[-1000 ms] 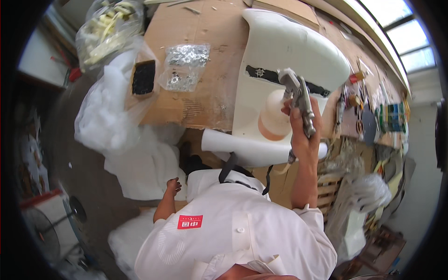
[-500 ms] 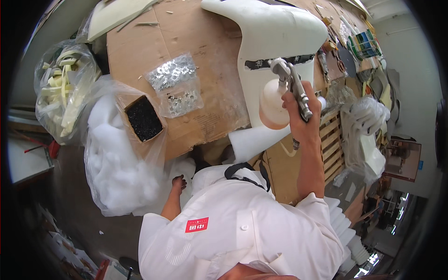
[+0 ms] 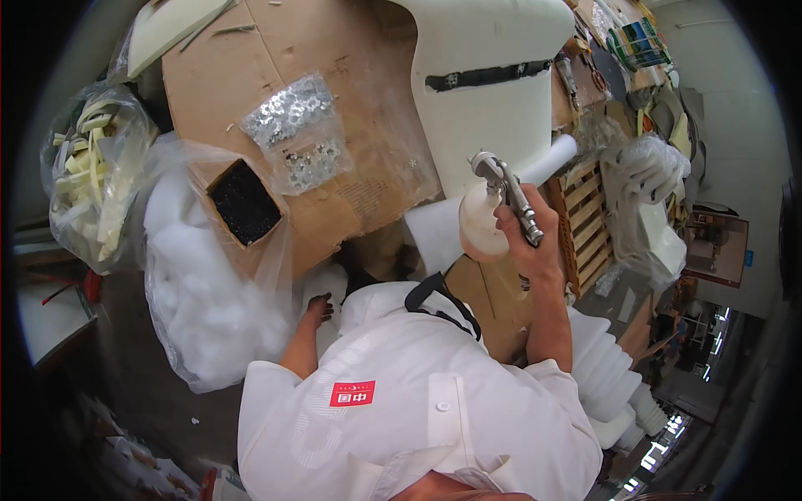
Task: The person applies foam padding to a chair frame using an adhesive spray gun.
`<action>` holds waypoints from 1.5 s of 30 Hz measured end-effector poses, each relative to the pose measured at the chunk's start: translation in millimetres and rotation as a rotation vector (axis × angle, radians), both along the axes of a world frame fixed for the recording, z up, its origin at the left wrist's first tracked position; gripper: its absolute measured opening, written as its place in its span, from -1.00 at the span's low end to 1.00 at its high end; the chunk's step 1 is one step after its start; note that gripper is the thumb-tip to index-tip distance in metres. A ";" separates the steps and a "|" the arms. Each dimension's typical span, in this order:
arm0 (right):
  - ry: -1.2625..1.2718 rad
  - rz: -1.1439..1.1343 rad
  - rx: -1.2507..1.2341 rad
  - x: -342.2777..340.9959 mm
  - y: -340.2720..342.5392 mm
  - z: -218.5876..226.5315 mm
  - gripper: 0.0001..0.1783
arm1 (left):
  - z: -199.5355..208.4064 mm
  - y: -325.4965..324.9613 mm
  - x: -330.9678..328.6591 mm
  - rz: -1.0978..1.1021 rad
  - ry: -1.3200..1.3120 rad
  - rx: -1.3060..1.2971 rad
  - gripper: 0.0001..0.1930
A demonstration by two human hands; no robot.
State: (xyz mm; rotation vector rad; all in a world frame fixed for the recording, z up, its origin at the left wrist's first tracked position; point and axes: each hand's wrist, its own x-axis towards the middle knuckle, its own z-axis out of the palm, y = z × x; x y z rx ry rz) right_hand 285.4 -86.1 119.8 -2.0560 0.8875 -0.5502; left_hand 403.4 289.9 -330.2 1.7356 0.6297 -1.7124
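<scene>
The right hand is closed around the handle of a metal spray gun. Its pale cup sits just left of the fingers; keeping it near level should limit spilling. Ahead of the grip, a white shell bears a black strip; avoid knocking its edge. Well left, the left hand hangs loosely spread, apparently holding nothing.
</scene>
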 end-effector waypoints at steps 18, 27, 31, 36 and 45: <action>0.121 0.149 0.167 -142.3 -47.4 -78.6 -0.80 | 152.7 -214.3 -61.1 -0.065 -0.233 -0.750 -0.31; -0.361 0.038 0.461 -235.1 -118.6 -107.3 -0.69 | 154.0 -260.6 -122.4 0.182 -0.480 -0.802 -0.28; -0.376 -0.100 0.368 -263.4 -178.3 -88.3 -0.70 | 131.7 -248.3 -117.5 0.201 -0.438 -0.782 -0.30; -0.409 -0.400 0.165 -315.0 -285.2 -74.6 -0.77 | 125.2 -257.1 -125.5 0.199 -0.474 -0.576 -0.27; -0.503 -0.312 -0.061 -255.0 -546.5 -54.1 -0.77 | 99.7 -263.5 -157.9 0.412 -0.534 -0.538 -0.21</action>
